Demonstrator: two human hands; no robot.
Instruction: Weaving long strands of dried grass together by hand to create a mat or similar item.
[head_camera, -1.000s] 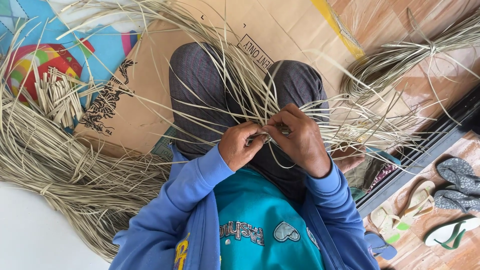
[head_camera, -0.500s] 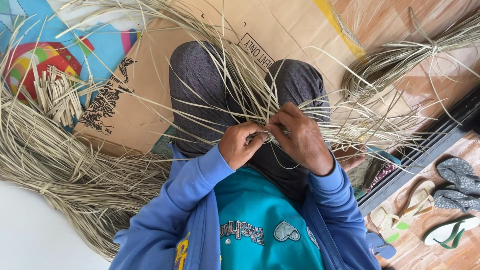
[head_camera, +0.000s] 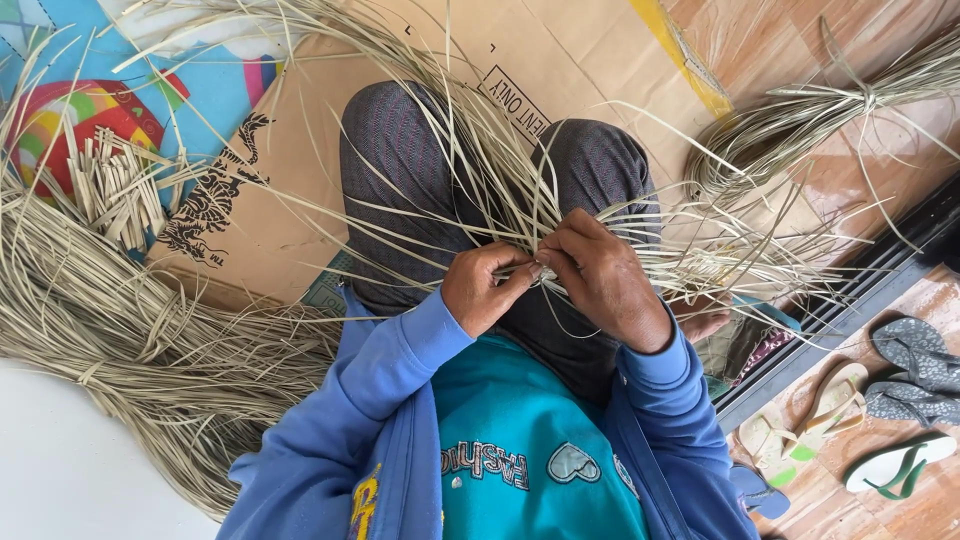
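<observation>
I sit cross-legged on flattened cardboard (head_camera: 300, 215) in grey trousers and a blue jacket. My left hand (head_camera: 485, 288) and my right hand (head_camera: 605, 282) meet over my lap, both pinching thin dried straw strands (head_camera: 500, 165) where they cross. The strands fan out from my fingers upward and to the right. A woven piece may lie under the hands, but they hide it.
A big heap of dried straw (head_camera: 120, 330) lies at the left, with a bunch of short cut pieces (head_camera: 115, 185) on a colourful mat (head_camera: 70, 110). A coiled straw bundle (head_camera: 790, 140) sits at the upper right. Several sandals (head_camera: 890, 400) lie beyond a door track.
My hands have stayed over my lap; the fingers have shifted slightly on the strands. Nothing else has moved.
</observation>
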